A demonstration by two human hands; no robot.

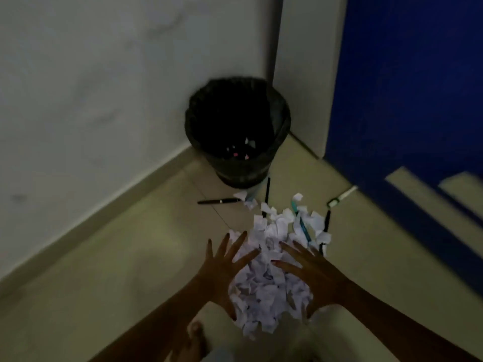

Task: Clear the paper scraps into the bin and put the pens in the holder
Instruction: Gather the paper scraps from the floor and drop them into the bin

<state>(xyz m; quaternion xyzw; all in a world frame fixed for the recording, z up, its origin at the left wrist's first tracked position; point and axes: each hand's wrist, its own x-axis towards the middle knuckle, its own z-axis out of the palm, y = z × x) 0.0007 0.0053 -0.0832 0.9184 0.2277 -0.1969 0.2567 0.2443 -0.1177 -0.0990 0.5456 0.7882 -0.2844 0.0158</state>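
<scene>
A black bin [237, 131] lined with a dark bag stands on the floor [117, 257] in the corner where two pale walls meet. Deep inside it lie a few small scraps, white and pinkish, barely lit; the rest of its inside is too dark to read.

On the floor in front of the bin, on the side toward the person, spreads a heap of torn white paper scraps [271, 273]. The left hand [222, 270] lies at the heap's left edge and the right hand [311, 273] at its right edge, both flat with fingers spread wide, gripping nothing, the heap between them. The fingertips of both touch or overlap the outer scraps.

Several pens lie between the bin and the heap. A black pen [218, 201] rests just in front of the bin's base, lying crosswise. A second dark pen [267, 197] runs from the bin's base straight into the far end of the heap. A teal pen [301, 222] lies among the scraps on the heap's right side. Another black pen [327, 223] lies at the heap's right fringe, farther from the bin. A white marker [341, 198] lies right of the bin, beside a blue panel [407, 87].
</scene>
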